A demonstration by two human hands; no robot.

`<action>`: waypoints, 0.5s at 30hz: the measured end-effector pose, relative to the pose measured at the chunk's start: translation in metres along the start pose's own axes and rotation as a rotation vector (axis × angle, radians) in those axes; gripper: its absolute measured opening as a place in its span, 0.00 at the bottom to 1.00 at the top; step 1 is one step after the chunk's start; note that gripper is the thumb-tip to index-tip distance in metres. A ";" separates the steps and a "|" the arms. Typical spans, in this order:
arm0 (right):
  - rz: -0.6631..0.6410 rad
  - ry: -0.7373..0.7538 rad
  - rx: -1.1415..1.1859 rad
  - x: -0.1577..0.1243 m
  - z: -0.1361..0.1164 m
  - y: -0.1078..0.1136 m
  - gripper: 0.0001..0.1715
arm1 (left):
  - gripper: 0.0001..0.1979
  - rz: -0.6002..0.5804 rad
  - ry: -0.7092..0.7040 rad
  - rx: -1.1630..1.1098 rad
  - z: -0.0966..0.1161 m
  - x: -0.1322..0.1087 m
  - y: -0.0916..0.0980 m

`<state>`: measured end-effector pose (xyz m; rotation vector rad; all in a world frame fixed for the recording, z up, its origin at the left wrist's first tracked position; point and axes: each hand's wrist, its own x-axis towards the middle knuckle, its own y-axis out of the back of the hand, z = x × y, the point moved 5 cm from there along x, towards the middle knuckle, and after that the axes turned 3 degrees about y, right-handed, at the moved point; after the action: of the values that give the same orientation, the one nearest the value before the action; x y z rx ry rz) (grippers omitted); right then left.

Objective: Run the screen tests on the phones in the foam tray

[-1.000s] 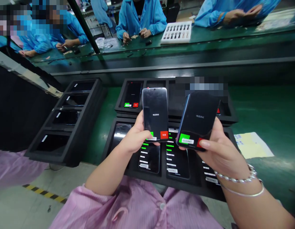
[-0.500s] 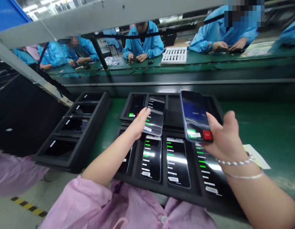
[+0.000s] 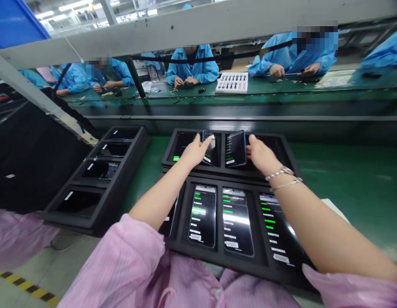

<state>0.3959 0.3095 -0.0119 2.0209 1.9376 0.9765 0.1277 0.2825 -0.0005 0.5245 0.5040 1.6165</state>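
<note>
Smartphones (image 3: 202, 216) showing green-lined test screens lie in the near black foam tray (image 3: 217, 257). Farther on, the open left hand (image 3: 195, 152) rests on a tilted phone (image 3: 209, 147) in the next tray (image 3: 198, 170); the open right hand (image 3: 262, 156) sits just beside another phone (image 3: 235, 148).

Pink dominates up close, a pale pink smock (image 3: 128, 252) with soft crinkled streaks down the sleeve! Right below, a matt black foam tray (image 3: 217, 259) holding glossy black phones (image 3: 203, 216), their screens lit with bright green bars and lines of white text! A deep green worktop (image 3: 352, 171) runs alongside, a silver bead bracelet (image 3: 279, 173) gleams on the wrist, and across the way it's bright blue smocks (image 3: 192, 70) beside a white tray (image 3: 232, 82)! Down on the floor, yellow and black hazard stripes (image 3: 28, 291), and up in the corner a solid blue panel (image 3: 15, 19)
</note>
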 end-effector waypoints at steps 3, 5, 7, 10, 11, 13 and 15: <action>0.050 0.145 -0.182 -0.029 0.003 0.042 0.47 | 0.38 0.085 -0.087 0.084 -0.018 -0.037 0.039; 0.050 0.206 -0.282 -0.056 0.011 0.058 0.46 | 0.39 0.159 -0.076 0.242 -0.038 -0.062 0.061; 0.038 0.219 -0.360 -0.081 0.023 0.062 0.45 | 0.40 0.183 0.005 0.354 -0.060 -0.081 0.069; 0.027 0.210 -0.423 -0.104 0.040 0.053 0.45 | 0.39 0.155 0.105 0.386 -0.083 -0.096 0.064; 0.027 0.211 -0.431 -0.107 0.044 0.050 0.46 | 0.39 0.146 0.125 0.392 -0.087 -0.097 0.061; 0.031 0.213 -0.432 -0.108 0.047 0.044 0.49 | 0.36 0.139 0.153 0.402 -0.090 -0.097 0.057; 0.029 0.205 -0.425 -0.106 0.047 0.041 0.47 | 0.34 0.141 0.174 0.402 -0.089 -0.095 0.056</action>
<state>0.4632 0.2183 -0.0607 1.7665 1.6105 1.5054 0.0386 0.1802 -0.0421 0.7337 0.9516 1.7108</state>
